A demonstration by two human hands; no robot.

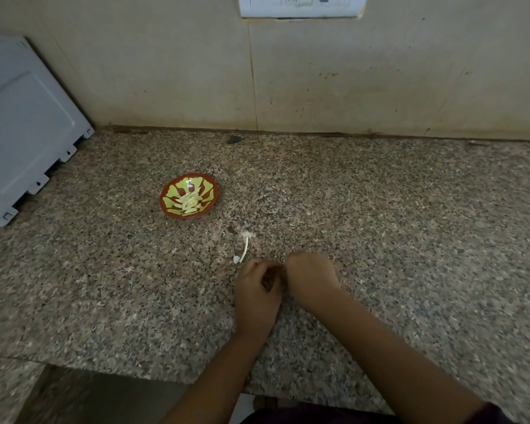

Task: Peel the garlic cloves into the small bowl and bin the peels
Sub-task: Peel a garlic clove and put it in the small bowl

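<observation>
While the two grips sit close together near the front edge of the surface (pixel 410 209), I read them like this: the left grip (pixel 257 289) has its fingers curled inward with the thumb folded across. The right grip (pixel 311 276) is at its 3 o'clock, bunched like a fist with the back of the hand toward the camera. Their fingertips meet in a dark gap between them. I cannot tell whether either one is gripping a clove or a peel, since whatever lies in there is hidden. Both forearms run down toward 5 and 6 o'clock, and a dark sleeve (pixel 487 414) shows at the bottom edge.

Just beyond the left grip, at its 12 o'clock, a thin white garlic stalk (pixel 245 246) lies on the speckled granite. It has a frayed tuft at its far end and a small white peel scrap (pixel 236 259) at its near end, beside the knuckles.

Farther out, at 10 o'clock from the grips and well apart from them, stands the small bowl (pixel 211 191), red-rimmed with a green and yellow pattern. Peeled garlic cloves (pixel 190 201) are piled pale in its middle.

At 9 to 10 o'clock a grey plastic panel (pixel 22 123) leans at the surface's left end. At 12 o'clock the tiled wall (pixel 349 71) rises behind, with a white switch plate (pixel 300 6) at the top edge.
</observation>
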